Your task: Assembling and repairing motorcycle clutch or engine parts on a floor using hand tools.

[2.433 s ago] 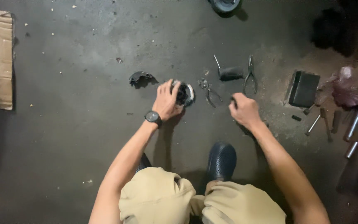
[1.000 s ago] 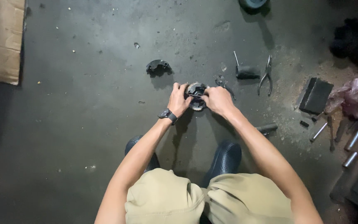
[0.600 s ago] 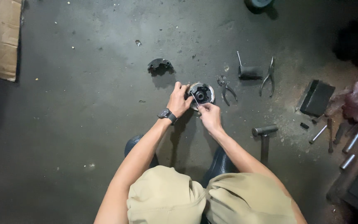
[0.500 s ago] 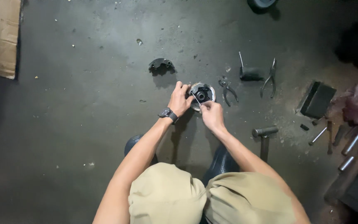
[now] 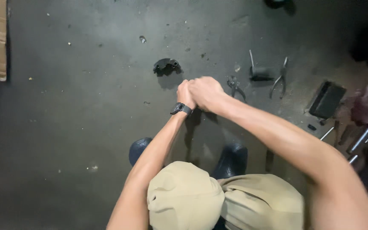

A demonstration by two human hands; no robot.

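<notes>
I see left hand [image 5: 185,91] and right hand [image 5: 206,91] pressed together, fingers curled shut over something hidden beneath; grip contents unclear. Black curved metal part [image 5: 165,65] lies just beyond left fingers, dark pliers [image 5: 235,86] right of right knuckles, within reach.

My arms are bare to the shoulder, no sleeves visible. A black wristwatch [image 5: 180,108] with a dark strap sits on my left wrist. I wear khaki trousers [image 5: 218,198] and dark rounded shoes [image 5: 231,158]. My hands [image 5: 201,93] are ungloved.
</notes>
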